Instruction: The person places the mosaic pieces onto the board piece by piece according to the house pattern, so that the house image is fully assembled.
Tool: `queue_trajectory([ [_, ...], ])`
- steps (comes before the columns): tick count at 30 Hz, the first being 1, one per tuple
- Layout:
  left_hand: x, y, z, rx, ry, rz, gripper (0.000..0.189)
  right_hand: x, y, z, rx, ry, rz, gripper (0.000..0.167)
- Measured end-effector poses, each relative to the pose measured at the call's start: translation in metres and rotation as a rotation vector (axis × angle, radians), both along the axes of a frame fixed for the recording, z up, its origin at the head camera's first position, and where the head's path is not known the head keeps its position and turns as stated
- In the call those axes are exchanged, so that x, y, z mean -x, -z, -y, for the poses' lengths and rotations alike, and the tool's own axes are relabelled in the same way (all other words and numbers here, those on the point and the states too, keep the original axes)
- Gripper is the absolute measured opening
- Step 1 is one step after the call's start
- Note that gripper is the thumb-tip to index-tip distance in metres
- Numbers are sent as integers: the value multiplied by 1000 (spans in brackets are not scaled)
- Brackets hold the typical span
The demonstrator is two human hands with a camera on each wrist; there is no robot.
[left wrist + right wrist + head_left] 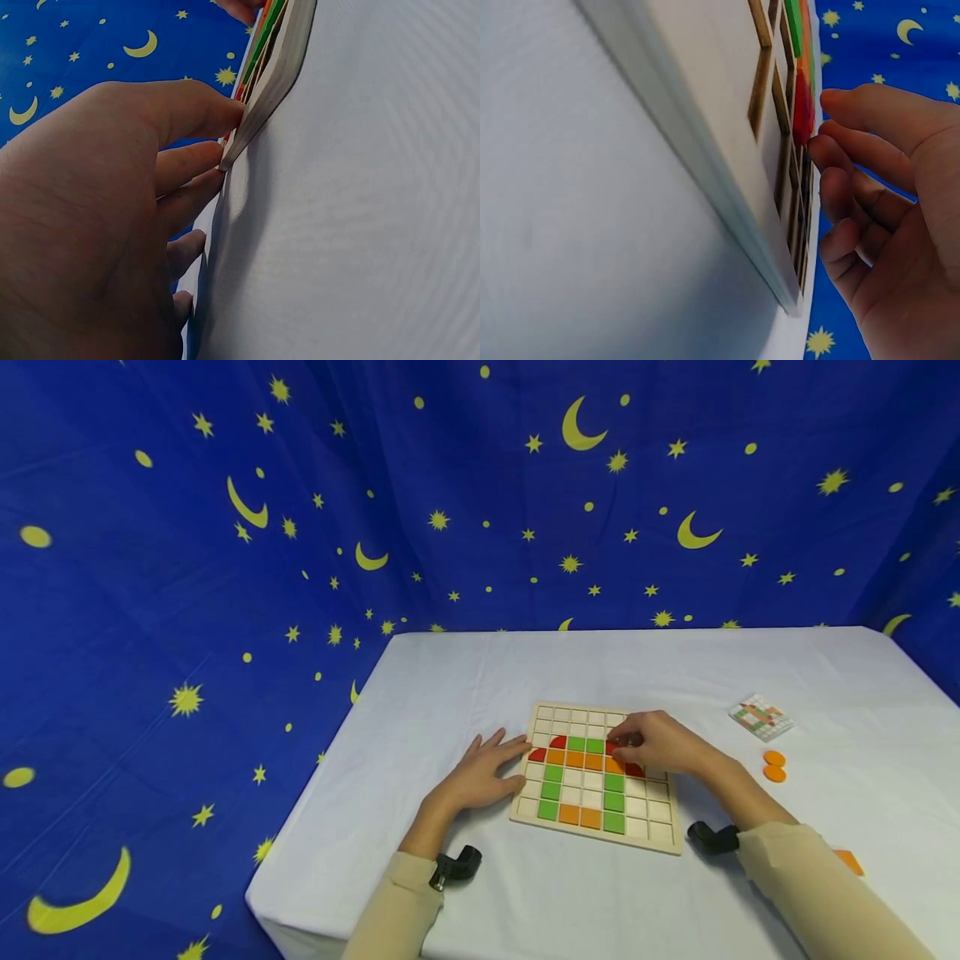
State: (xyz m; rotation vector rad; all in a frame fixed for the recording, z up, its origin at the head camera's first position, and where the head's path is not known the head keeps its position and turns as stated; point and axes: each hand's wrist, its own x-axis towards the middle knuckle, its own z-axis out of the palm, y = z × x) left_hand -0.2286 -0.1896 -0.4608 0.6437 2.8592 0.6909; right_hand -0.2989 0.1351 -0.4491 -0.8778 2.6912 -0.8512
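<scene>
A square wooden grid board (660,811) lies on the white cloth, several cells filled with green, orange and red tiles. My right hand (660,742) reaches over its far right part, thumb and fingertips pinching a red round-edged tile (611,748) at its cell. The fingers partly hide that tile. In the right wrist view, the other fingers of the right hand (885,187) curl loosely beside the board's surface. On the board's left side rests my left hand (480,777), fingers spread. The left wrist view shows the left hand's (90,210) fingertips at the board's edge.
Right of the board lie a pattern card (761,717) and two orange discs (775,759). Another orange piece (849,862) is partly hidden by the right sleeve. A blue curtain (480,485) with yellow moons and stars hangs behind the table.
</scene>
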Motion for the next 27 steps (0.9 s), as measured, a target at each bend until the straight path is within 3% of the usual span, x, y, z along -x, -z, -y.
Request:
queue_trajectory([
  [7,1,1,0,-4,1,-1,58,-10,-11,-23,55,-7,-44,26],
  [15,2,2,1,-4,2,6,58,-33,-14,-69,9,26,-139,24],
  [27,2,2,0,0,5,9,57,-84,-6,-137,-38,165,-75,29],
])
